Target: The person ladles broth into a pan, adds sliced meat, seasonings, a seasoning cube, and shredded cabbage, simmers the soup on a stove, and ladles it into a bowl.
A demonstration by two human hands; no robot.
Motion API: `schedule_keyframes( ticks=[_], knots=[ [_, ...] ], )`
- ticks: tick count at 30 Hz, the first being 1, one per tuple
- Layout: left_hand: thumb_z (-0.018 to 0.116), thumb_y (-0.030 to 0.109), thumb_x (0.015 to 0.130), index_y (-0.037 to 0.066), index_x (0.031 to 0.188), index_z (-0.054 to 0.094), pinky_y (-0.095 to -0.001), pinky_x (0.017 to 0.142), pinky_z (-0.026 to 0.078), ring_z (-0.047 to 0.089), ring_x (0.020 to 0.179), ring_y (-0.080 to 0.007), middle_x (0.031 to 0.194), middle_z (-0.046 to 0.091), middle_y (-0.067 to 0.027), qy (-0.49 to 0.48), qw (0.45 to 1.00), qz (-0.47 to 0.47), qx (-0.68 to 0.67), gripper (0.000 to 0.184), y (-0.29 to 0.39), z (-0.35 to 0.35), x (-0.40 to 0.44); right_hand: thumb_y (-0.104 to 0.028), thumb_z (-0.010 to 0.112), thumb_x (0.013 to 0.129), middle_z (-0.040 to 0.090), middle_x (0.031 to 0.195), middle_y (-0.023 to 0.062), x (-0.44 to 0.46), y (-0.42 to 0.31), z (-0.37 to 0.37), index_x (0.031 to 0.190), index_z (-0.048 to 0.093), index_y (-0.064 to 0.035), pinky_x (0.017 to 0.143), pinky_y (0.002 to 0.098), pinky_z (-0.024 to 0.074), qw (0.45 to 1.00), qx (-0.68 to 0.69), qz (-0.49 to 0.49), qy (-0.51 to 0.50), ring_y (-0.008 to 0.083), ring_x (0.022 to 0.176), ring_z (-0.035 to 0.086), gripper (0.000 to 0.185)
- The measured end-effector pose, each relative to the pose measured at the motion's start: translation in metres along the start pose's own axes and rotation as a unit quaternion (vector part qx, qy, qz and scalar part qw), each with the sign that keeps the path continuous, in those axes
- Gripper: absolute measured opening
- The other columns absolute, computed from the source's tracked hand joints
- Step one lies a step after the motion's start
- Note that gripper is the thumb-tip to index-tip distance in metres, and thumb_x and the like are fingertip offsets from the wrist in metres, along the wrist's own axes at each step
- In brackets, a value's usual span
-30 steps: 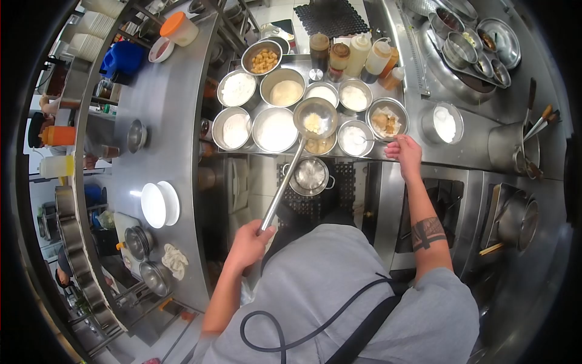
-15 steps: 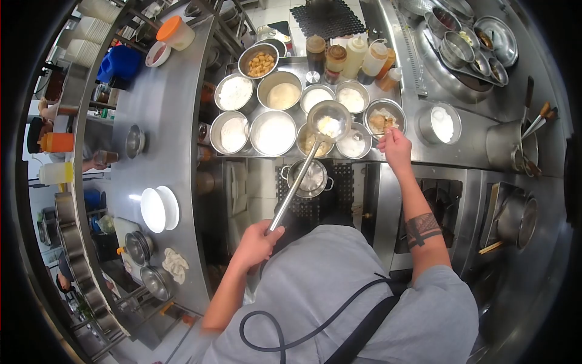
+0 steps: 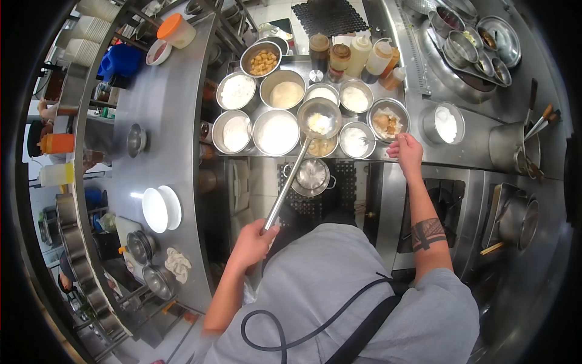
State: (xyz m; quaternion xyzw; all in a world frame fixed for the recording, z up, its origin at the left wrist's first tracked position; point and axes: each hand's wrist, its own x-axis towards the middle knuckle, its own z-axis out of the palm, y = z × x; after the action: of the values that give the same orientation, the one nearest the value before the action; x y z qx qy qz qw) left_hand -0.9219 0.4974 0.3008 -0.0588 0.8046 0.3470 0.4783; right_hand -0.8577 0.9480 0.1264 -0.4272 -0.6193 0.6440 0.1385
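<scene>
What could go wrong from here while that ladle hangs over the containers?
The ladle might tip in the left hand, dropping its pale yellow food into the containers beneath.

The thin utensil in the right hand reaches the white powder; lifting it carelessly could scatter some onto the brown food alongside.

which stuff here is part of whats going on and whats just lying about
Seems in use:
- ladle, in the left hand
- thin utensil, likely a spoon, in the right hand
- white-filled bowl at its tip

Seems just lying about:
- crumpled cloth
- white dishes
- orange-lidded tub
</scene>
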Motion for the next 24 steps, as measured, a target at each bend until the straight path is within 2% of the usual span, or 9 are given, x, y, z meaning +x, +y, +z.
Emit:
schedule_keyframes(
  ticks=[4,7,9,11,24],
  knots=[
    [0.067,0.027,0.102,0.000,0.095,0.064,-0.0302,0.048,0.044,0.053,0.052,-0.0107,0.063,0.054,-0.0018,0.006,1.000,0.007,0.004,0.029,0.002,-0.001,0.001,-0.019,0.058,0.104,0.069,0.080,0.0115,0.001,0.008,-0.001,0.106,0.069,0.0045,0.056,0.0287,0.0561,0.998,0.057,0.019,0.009,0.0172,0.064,0.070,0.026],
    [0.067,0.027,0.102,-0.001,0.095,0.064,-0.0303,0.048,0.044,0.053,0.051,-0.0108,0.063,0.054,-0.0020,0.006,1.000,0.010,0.023,0.029,0.004,-0.001,0.002,-0.020,0.057,0.106,0.068,0.081,0.0109,0.003,0.017,0.012,0.110,0.067,0.0022,0.056,0.0277,0.0569,0.999,0.037,0.011,-0.011,0.0170,0.064,0.070,0.025],
    [0.067,0.027,0.102,-0.001,0.096,0.064,-0.0304,0.048,0.044,0.053,0.051,-0.0109,0.063,0.054,-0.0020,0.004,1.000,0.010,0.021,0.029,0.003,-0.002,0.003,-0.021,0.058,0.106,0.069,0.081,0.0106,0.003,0.023,0.027,0.110,0.068,0.0019,0.056,0.0279,0.0569,0.997,-0.054,-0.044,-0.032,0.0164,0.064,0.069,0.026],
    [0.067,0.027,0.102,-0.001,0.096,0.064,-0.0304,0.048,0.044,0.053,0.051,-0.0109,0.063,0.055,-0.0020,0.003,1.000,0.008,0.019,0.029,0.003,-0.004,0.002,-0.021,0.056,0.105,0.069,0.080,0.0096,0.003,0.023,0.032,0.108,0.070,0.0016,0.057,0.0280,0.0561,0.997,-0.063,-0.029,-0.033,0.0152,0.065,0.070,0.026],
    [0.067,0.027,0.101,0.000,0.094,0.064,-0.0308,0.048,0.045,0.054,0.051,-0.0110,0.062,0.054,-0.0018,0.013,1.000,0.011,0.024,0.029,-0.002,-0.004,-0.003,-0.019,0.058,0.104,0.071,0.082,0.0133,0.008,-0.001,-0.010,0.110,0.068,0.0032,0.055,0.0291,0.0580,0.999,0.040,0.005,-0.015,0.0190,0.063,0.071,0.025]
  ],
)
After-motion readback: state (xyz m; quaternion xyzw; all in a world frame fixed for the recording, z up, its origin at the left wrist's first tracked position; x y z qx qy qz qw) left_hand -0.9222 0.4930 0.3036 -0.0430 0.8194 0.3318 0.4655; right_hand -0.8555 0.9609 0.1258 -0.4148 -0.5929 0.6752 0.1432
